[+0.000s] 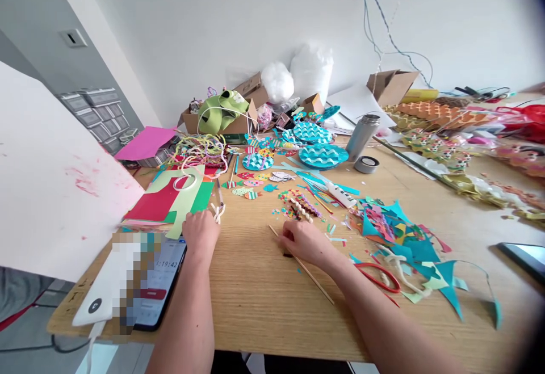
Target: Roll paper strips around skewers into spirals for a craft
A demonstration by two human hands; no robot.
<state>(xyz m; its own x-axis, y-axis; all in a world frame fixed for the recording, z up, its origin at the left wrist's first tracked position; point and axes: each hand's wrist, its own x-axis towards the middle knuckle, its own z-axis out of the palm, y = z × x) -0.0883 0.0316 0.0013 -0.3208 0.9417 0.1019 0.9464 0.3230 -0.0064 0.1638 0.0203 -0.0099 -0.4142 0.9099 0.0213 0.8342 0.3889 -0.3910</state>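
My left hand is closed at the left of the work area. A short twisted white piece like a pipe cleaner sticks out beyond its fingertips. My right hand is curled, its thumb and fingers pinched round a thin wooden stick that slants across the table. The stick's far tip shows past the fingers, and the middle is hidden by the hand. Just behind the right hand lie a cream twisted strip and small colored paper scraps.
Left of my left forearm are a phone and colored paper sheets. Red-handled scissors lie among teal scraps on the right. Farther back are a white glue tube, paper fish, blue plates and a steel flask.
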